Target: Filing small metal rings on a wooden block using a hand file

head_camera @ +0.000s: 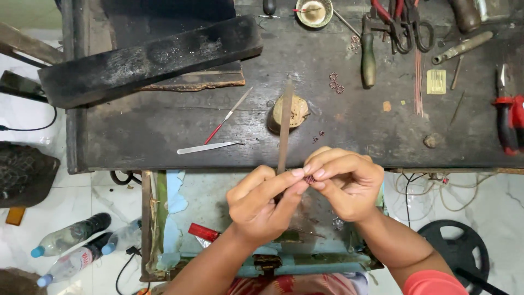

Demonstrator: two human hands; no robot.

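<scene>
Head view: tiny reddish ring cluster [310, 178]

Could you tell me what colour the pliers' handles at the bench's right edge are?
Red, with black; the pliers show in the head view.

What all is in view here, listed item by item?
file: one, grey, left hand
small piece: one, reddish, pinched in right fingers
workbench: one, dark, across top
tweezers: one, silver, bench left
wooden plank: one, black, upper left
pliers: one, red-handled, right edge
bowl: one, pale, top centre
plastic bottles: three, clear, floor left
left hand: grips file
right hand: holds piece
</scene>
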